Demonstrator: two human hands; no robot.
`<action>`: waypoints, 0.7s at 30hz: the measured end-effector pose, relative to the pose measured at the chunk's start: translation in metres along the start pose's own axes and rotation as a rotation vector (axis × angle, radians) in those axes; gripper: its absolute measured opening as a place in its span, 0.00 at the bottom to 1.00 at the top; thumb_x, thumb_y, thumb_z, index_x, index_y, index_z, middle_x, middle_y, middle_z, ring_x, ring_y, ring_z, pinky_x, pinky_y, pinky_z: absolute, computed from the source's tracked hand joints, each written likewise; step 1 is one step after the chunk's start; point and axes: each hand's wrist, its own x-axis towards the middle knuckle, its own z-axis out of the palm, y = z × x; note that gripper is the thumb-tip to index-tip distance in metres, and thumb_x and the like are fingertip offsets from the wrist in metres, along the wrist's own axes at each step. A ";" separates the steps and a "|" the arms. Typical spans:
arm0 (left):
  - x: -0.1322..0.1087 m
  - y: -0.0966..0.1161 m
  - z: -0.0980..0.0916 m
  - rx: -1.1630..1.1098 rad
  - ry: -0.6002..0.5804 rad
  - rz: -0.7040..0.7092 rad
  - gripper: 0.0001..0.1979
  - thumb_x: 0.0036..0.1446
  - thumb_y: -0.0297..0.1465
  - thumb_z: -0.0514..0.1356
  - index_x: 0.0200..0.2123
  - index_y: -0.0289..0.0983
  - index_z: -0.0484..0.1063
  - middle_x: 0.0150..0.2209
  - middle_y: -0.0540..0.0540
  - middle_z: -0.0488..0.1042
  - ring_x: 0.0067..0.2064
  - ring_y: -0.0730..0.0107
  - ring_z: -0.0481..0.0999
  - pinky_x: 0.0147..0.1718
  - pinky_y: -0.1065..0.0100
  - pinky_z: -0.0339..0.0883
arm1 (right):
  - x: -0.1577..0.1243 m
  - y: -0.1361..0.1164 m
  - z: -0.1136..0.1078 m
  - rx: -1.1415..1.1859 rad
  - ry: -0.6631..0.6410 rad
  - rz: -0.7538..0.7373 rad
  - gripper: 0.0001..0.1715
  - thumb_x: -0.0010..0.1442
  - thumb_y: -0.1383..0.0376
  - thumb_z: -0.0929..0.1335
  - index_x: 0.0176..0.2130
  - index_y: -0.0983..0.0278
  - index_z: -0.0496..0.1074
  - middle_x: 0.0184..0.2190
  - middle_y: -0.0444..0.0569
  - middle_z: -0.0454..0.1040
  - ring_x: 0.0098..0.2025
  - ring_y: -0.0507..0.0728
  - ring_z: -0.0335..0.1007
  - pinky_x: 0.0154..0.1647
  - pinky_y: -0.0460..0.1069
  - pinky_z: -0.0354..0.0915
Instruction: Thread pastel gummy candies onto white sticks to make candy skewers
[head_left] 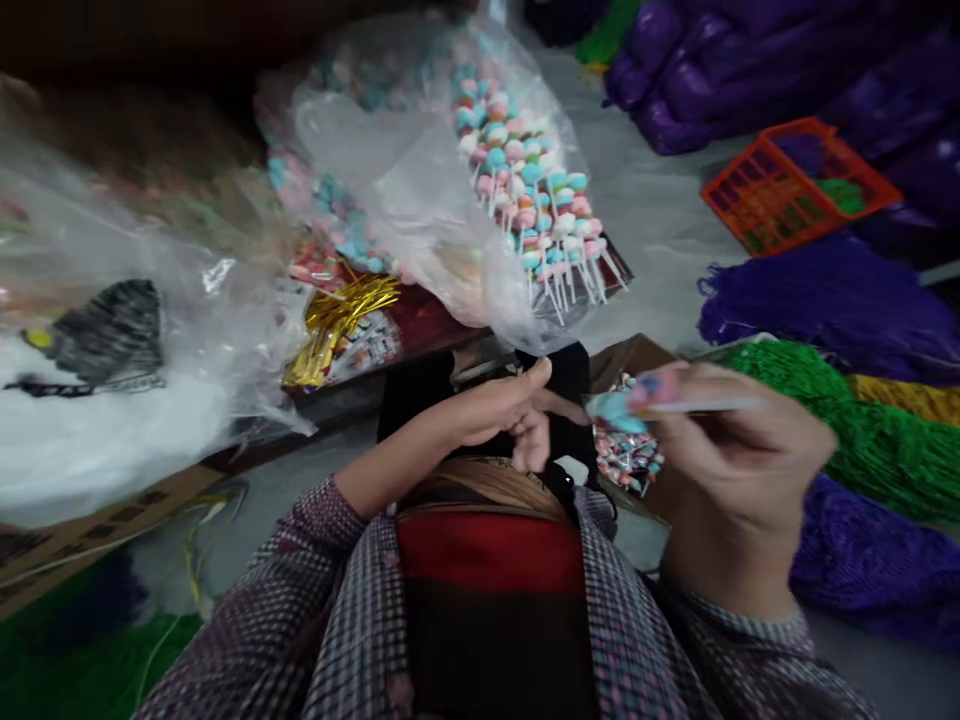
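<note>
From my remote seat I watch through the head camera as the right hand (750, 460), between three and four o'clock, pinches a pink-and-blue sweet on a white stick (630, 402) between thumb and fingers. Its coloured end points toward nine o'clock, the stick lies across the fingers, and motion blur hides finer detail. I see the left hand (499, 410) near the clock's centre, apart from the sweet; it is partly open, thumb raised and lower fingers curled, and I make out nothing in its grasp.

At four o'clock, just beyond the sweet, I find a cardboard box (643, 355) holding small wrapped pieces (628, 465). Toward twelve, a clear plastic bag (420, 185) lies with rows of stacked pastel sweets on sticks (536, 190) at its one o'clock side. Gold foil strips (337, 325) sit near nine. I spot an orange basket (780, 215) just past two, and green strands (892, 440) near three.
</note>
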 end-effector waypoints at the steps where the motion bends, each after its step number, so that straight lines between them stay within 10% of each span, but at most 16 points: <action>1: 0.011 0.005 0.003 -0.046 -0.005 0.012 0.48 0.62 0.65 0.38 0.55 0.30 0.76 0.25 0.43 0.79 0.22 0.71 0.75 0.25 0.69 0.66 | -0.003 -0.003 0.000 -0.088 -0.080 -0.068 0.10 0.59 0.73 0.72 0.35 0.57 0.78 0.26 0.41 0.77 0.28 0.53 0.75 0.32 0.50 0.70; 8: 0.020 0.056 0.043 -0.159 0.267 0.440 0.38 0.69 0.56 0.37 0.64 0.38 0.68 0.38 0.45 0.84 0.46 0.62 0.83 0.49 0.61 0.73 | -0.030 0.024 -0.003 -0.484 0.010 -0.051 0.09 0.61 0.73 0.69 0.31 0.60 0.74 0.23 0.40 0.74 0.24 0.50 0.69 0.26 0.46 0.62; 14: 0.031 0.017 0.047 0.249 0.199 0.196 0.40 0.63 0.62 0.48 0.41 0.31 0.81 0.24 0.43 0.78 0.25 0.73 0.73 0.30 0.69 0.68 | -0.030 0.034 -0.009 -0.452 0.290 0.083 0.06 0.63 0.69 0.70 0.33 0.59 0.76 0.27 0.43 0.77 0.28 0.52 0.72 0.31 0.48 0.66; 17: 0.050 0.004 0.030 0.035 0.221 0.118 0.47 0.63 0.64 0.36 0.51 0.31 0.76 0.24 0.45 0.76 0.20 0.75 0.68 0.21 0.71 0.60 | -0.036 0.029 -0.007 -0.341 0.157 0.069 0.06 0.63 0.68 0.70 0.34 0.59 0.77 0.29 0.44 0.79 0.30 0.53 0.74 0.33 0.49 0.68; 21: 0.057 0.007 0.023 0.069 0.268 0.309 0.26 0.66 0.49 0.54 0.50 0.36 0.77 0.29 0.49 0.74 0.28 0.76 0.72 0.31 0.71 0.68 | -0.058 0.049 -0.012 -0.170 0.017 0.217 0.03 0.61 0.63 0.71 0.35 0.58 0.79 0.31 0.46 0.80 0.33 0.57 0.77 0.36 0.53 0.72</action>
